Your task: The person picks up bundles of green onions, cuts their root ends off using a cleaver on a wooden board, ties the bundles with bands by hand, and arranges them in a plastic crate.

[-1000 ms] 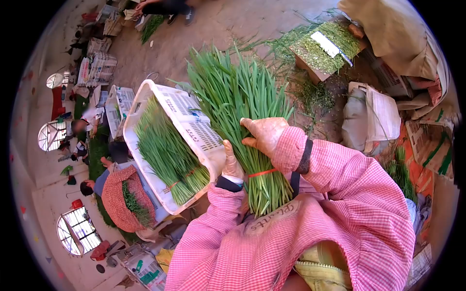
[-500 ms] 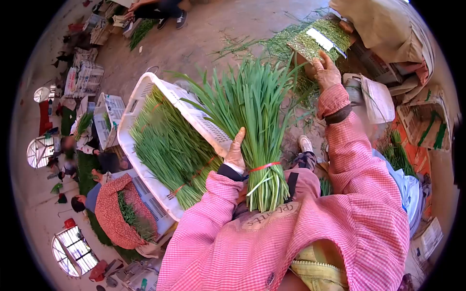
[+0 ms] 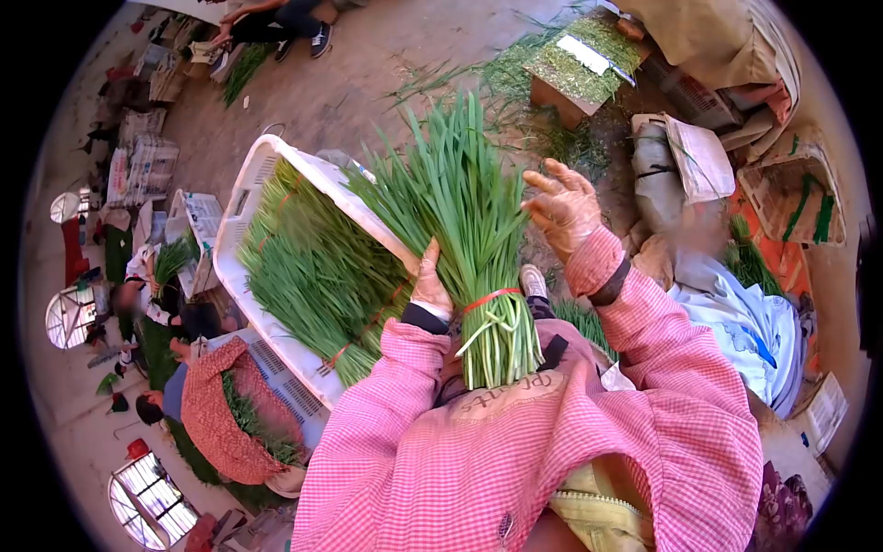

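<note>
A large bunch of green stalks (image 3: 460,202), bound low down with a red band (image 3: 491,300), stands against my front with its leaves upward. My left hand (image 3: 430,283) is wrapped round the near left side of the bunch, thumb up. To the right of the leaves my right hand (image 3: 563,208) is raised with its fingers spread and holds nothing. Left of the bunch, a white plastic crate (image 3: 241,198) holds more banded green bunches (image 3: 313,276).
A small block-like stand (image 3: 556,97) covered in green clippings, with a white strip on it, is ahead on the right. Pale cloth (image 3: 736,322) and a crate (image 3: 782,207) lie at right. Other people sit at left and at the top.
My right hand has come back from the clipping-covered stand toward the bunch, its fingers now spread. The bunch stays in my left hand. The view has shifted a little.
</note>
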Demonstrator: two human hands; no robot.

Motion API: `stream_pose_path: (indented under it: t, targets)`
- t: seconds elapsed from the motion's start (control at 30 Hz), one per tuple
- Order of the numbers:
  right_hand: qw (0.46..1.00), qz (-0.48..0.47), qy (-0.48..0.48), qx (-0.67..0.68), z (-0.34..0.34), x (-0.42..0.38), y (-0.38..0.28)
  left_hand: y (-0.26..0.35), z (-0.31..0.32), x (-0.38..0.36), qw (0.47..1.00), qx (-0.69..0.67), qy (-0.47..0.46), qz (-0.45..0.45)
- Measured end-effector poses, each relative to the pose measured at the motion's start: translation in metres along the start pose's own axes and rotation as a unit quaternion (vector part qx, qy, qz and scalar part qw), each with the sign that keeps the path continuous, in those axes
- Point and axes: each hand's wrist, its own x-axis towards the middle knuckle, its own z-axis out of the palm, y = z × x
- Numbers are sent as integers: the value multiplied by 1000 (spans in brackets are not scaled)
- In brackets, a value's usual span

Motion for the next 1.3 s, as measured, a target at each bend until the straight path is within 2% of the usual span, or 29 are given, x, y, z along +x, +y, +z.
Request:
stream_pose_path:
  t: [0.03, 0.07, 0.1, 0.13, 0.17, 0.2, 0.23, 0.3, 0.33, 0.37, 0.43, 0.5, 0.53, 0.6, 0.7, 0.77, 0.8, 0.83, 0.9, 0.93, 0.97, 1.0, 1.07, 1.1, 1.17, 1.2, 1.23, 1.27, 1.3]
  targets:
    - [984, 100, 86, 119, 11, -1, 39, -2, -7, -2, 1000, 3, 6, -4]
    - [959, 107, 252, 78, 1, -5, 65, -4, -16, 1, 1000, -14, 15, -3]
    - [860, 378, 192, 283, -46, 2, 48, -5, -16, 8, 999, -33, 16, 1]
    - [920, 342, 131, 137, -75, 0, 53, -6, -9, 3, 1000, -24, -3, 14]
    - [894, 347, 132, 250, -64, -19, 116, -6, -8, 3, 999, -25, 14, 20]
    - [944, 324, 17, -65, -69, -26, 106, -5, -5, 3, 999, -31, 36, 13]
    - [885, 262, -98, -373, -74, -34, 86, -2, 0, 5, 998, -37, 55, 9]
    - [904, 226, -248, -265, -59, -46, 60, 4, 5, 15, 998, -30, 48, 32]
    - [924, 155, -268, -226, -40, -57, 48, 7, 12, 18, 989, 9, 130, 68]
    - [952, 68, -260, -145, -23, -67, 39, 12, 22, 19, 971, 50, 209, 104]
    - [993, -68, -95, 31, 17, -64, 22, 20, 55, 10, 982, 33, 169, 82]
    - [982, -54, -71, 167, 39, -51, -1, 30, 67, 7, 997, -3, 62, 39]
    - [966, -16, -84, 242, 47, -45, -12, 36, 52, 10, 997, -24, 72, 34]
    - [895, 87, -127, 419, 54, -33, -32, 40, 85, -26, 996, 14, 59, 60]
    - [660, 192, -192, 700, 50, -25, -60, 57, 95, -100, 977, 197, 34, 70]
    - [512, 193, -221, 807, 44, -27, -76, 89, 112, -176, 838, 521, -10, -162]
    - [466, 181, -227, 836, 41, -33, -81, 106, 144, -212, 570, 791, -62, -215]
    - [427, 168, -236, 857, 37, -42, -91, 121, 173, -241, 465, 841, -163, -221]
    - [393, 152, -272, 865, 30, -56, -104, 158, 180, -277, 647, 718, -243, -86]
    - [389, 146, -297, 860, 25, -63, -109, 173, 164, -268, 701, 653, -287, 0]
    - [384, 139, -326, 853, 20, -67, -112, 166, 154, -245, 708, 660, -233, 93]
    - [379, 131, -356, 844, 15, -71, -116, 149, 119, -218, 709, 659, -230, 99]
    - [377, 83, -419, 822, 7, -70, -121, 107, 42, -152, 793, 585, -144, 91]
    - [383, 79, -414, 822, 7, -66, -120, 75, 14, -146, 834, 517, -174, 84]
    - [476, 20, -324, 817, 0, -62, -108, 34, -27, -143, 906, 370, -198, 65]
    - [455, 65, -264, 848, -17, -55, -104, 25, -40, -147, 935, 290, -192, 61]
    - [432, 109, -205, 871, -40, -38, -96, 33, -27, -161, 930, 304, -203, -41]
    - [502, 97, -121, 851, -58, -9, -73, 38, -12, -176, 915, 312, -212, -141]
    - [586, 110, 3, 803, -81, 7, -58, 43, 10, -189, 918, 312, -193, -148]
